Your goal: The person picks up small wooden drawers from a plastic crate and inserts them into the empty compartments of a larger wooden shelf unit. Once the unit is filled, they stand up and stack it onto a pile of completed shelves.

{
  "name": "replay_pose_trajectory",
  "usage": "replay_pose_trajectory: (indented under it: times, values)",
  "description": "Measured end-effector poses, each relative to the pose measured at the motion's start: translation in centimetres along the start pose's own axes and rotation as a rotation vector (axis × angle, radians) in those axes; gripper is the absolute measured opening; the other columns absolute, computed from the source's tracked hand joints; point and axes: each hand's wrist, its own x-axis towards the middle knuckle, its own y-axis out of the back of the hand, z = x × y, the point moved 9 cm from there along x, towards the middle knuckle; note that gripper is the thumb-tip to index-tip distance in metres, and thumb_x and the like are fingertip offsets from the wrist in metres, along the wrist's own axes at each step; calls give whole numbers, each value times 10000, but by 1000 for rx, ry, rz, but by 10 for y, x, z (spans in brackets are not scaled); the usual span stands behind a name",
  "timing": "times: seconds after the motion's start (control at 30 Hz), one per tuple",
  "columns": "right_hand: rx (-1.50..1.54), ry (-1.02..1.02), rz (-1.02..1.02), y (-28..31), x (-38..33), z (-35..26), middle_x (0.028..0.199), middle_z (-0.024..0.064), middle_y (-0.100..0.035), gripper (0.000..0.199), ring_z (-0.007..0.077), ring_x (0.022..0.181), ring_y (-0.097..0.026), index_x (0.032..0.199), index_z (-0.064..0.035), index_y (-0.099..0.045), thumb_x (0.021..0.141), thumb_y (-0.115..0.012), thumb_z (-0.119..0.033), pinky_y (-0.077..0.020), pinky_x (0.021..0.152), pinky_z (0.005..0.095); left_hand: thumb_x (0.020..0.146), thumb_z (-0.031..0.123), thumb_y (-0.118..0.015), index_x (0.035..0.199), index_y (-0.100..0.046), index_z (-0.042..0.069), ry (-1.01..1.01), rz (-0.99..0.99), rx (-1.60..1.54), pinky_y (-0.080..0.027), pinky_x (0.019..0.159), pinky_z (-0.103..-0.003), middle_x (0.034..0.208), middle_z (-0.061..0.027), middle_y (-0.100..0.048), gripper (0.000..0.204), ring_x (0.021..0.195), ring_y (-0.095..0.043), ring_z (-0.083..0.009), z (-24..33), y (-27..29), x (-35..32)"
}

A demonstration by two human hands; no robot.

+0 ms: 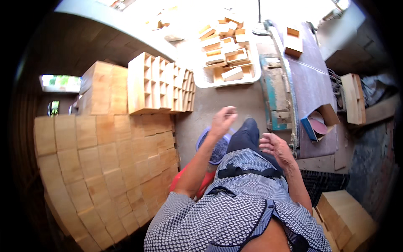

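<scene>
We hold our left hand raised in front of us, fingers loosely curled and grasping nothing, above the rim of a blue woven plastic stool seat that shows beside our dark trouser knee. Our right hand hovers over the right thigh, palm partly up, fingers relaxed and empty. Nearest ahead of the hands, across a bare stretch of concrete floor, sits a white plastic crate filled with small pale wooden boxes, well apart from both hands. To the left of the left hand stand pale wooden compartment racks leaning in a row, and below them a wide stack of square wooden blocks. To the right of the right hand runs a belt sanding machine with a worn blue frame, with a small open wooden box on its long belt. More wooden boxes lie at the lower right
</scene>
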Motion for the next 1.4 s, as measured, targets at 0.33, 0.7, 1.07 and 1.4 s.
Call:
replay_pose_trajectory:
  times: [0.33,0.7,1.07,1.4]
  values:
    - [-177,-195,187,-7,151,-2,1204,118,-760,484,168,1020,-742,1375,-9,-678,1092,-693,-402,-595,850,295,890,350,-826,1582,-422,-45,458,653,1074,-413,1212,-584,1635,-256,-390,893,1513,-389,-450,-98,450,87]
    - [-236,-329,232,-131,388,0,1169,100,-763,451,152,1006,-724,1329,11,-697,1081,-671,-365,-569,873,307,931,222,-755,1711,-129,-36,739,483,1383,-388,1210,-696,1792,-303,-132,1032,1614,-235,-524,-158,618,201]
    - [-299,-373,233,-153,436,-19,1131,70,-755,445,141,969,-703,1284,-11,-722,1064,-699,-396,-554,856,300,854,51,-710,1674,-170,-77,770,339,1384,-504,1155,-571,1700,-368,-271,990,1465,-458,-544,-121,635,214]
    - [-369,-274,-10,-221,498,-70,1163,88,-747,511,163,998,-703,1323,-7,-710,1069,-688,-449,-558,889,312,842,82,-569,1244,-638,-66,499,328,1128,-530,937,-583,1091,-363,-718,433,1065,-688,-543,6,673,230]
